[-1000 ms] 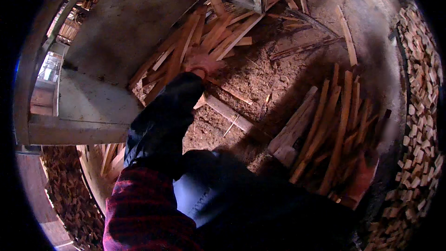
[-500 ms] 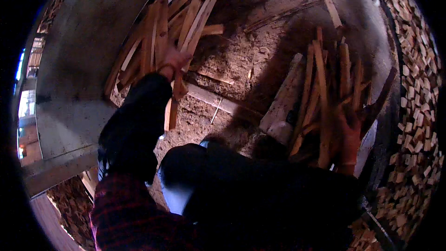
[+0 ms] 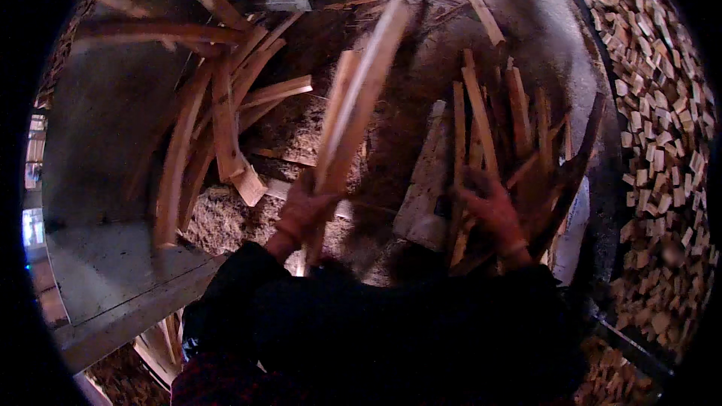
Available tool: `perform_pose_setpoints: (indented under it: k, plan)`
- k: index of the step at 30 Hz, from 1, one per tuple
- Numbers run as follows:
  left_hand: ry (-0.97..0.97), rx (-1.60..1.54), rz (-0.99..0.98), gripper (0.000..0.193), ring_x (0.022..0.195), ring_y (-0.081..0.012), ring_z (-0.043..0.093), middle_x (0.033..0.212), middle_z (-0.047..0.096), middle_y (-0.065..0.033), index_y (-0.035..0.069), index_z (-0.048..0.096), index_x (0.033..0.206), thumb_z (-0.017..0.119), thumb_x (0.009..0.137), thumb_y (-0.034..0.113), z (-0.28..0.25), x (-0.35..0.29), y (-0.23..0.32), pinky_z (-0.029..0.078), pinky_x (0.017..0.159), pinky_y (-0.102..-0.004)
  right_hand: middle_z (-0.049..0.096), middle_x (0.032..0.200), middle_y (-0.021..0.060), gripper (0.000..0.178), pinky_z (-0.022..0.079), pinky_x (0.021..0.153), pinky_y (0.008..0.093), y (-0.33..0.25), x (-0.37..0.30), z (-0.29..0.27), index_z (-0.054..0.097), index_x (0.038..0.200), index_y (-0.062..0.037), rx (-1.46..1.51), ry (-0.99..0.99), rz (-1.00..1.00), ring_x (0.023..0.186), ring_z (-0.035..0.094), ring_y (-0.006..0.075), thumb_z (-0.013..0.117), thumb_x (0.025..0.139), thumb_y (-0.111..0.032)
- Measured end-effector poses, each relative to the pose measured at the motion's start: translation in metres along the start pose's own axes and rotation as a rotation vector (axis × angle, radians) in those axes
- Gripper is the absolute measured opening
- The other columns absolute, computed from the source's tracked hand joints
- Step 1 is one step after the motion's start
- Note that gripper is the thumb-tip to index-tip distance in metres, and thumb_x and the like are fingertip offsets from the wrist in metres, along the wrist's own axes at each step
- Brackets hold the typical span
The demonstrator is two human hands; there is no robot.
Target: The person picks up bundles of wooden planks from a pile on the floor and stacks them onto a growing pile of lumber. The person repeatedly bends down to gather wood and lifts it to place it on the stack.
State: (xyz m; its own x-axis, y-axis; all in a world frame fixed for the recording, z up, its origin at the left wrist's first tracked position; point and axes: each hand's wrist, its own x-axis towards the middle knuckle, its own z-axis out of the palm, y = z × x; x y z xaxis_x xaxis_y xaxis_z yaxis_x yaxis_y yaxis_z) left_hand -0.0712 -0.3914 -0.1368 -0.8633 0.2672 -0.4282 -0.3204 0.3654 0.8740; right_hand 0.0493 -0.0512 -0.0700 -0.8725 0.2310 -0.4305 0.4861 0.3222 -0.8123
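– Since half a second ago, we've moved our left hand [image 3: 304, 207] away from the wood pile [image 3: 183, 150] by the left edge of the floor [image 3: 233, 214].

– What do we have in it now?

– Long boards [image 3: 361, 98], gripped near their lower end and slanting up over the middle of the floor.

– And our right hand [image 3: 492, 210]?

– Its fingers are spread at the bundle of sticks [image 3: 519, 109] toward the floor's right edge. We can't tell if they touch.

– Beyond that edge, we see stacked firewood [image 3: 654, 105].
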Motion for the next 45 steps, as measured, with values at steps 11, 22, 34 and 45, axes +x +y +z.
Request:
perform_pose_setpoints:
  k: [11, 22, 34, 45]
  plan:
    - [-0.359, -0.466, -0.206, 0.055, 0.099, -0.0210, 0.063, 0.110, 0.065, -0.0117, -0.001, 0.054, 0.127, 0.070, 0.085, 0.030, 0.099, 0.046, 0.013, 0.053, 0.085, -0.0327, 0.063, 0.120, 0.0197, 0.070, 0.049, 0.092, 0.0374, 0.058, 0.098, 0.104, 0.047, 0.130, 0.0033, 0.157, 0.193, -0.117, 0.107, 0.063, 0.0290, 0.076, 0.080, -0.037]
    - [0.047, 0.703, 0.507, 0.058, 0.114, -0.0444, 0.055, 0.128, 0.053, -0.0276, 0.014, 0.046, 0.141, 0.061, 0.086, 0.023, 0.104, 0.233, 0.062, 0.049, 0.094, -0.0505, 0.061, 0.122, 0.0222, 0.061, 0.047, 0.098, 0.0442, 0.093, 0.062, 0.142, 0.047, 0.134, -0.0105, -0.204, 0.096, 0.245, 0.117, 0.056, 0.0419, 0.071, 0.080, -0.023]
    - [-0.142, 0.796, 0.257, 0.043, 0.098, -0.0381, 0.064, 0.103, 0.069, -0.0205, 0.007, 0.065, 0.120, 0.062, 0.084, 0.029, 0.077, 0.320, 0.024, 0.050, 0.083, -0.0464, 0.063, 0.117, 0.0220, 0.051, 0.049, 0.091, 0.0481, 0.152, 0.062, 0.166, 0.050, 0.130, -0.0104, -0.282, 0.194, 0.112, 0.111, 0.058, 0.0428, 0.066, 0.085, -0.028]
    - [-0.440, -0.172, 0.072, 0.044, 0.106, -0.0232, 0.060, 0.118, 0.063, -0.0120, 0.001, 0.055, 0.128, 0.068, 0.091, 0.022, 0.054, 0.031, -0.029, 0.049, 0.094, -0.0358, 0.069, 0.109, 0.0115, 0.036, 0.052, 0.086, 0.0367, 0.006, 0.091, 0.093, 0.064, 0.120, -0.0035, 0.403, -0.009, -0.224, 0.097, 0.065, 0.0244, 0.060, 0.094, -0.028]
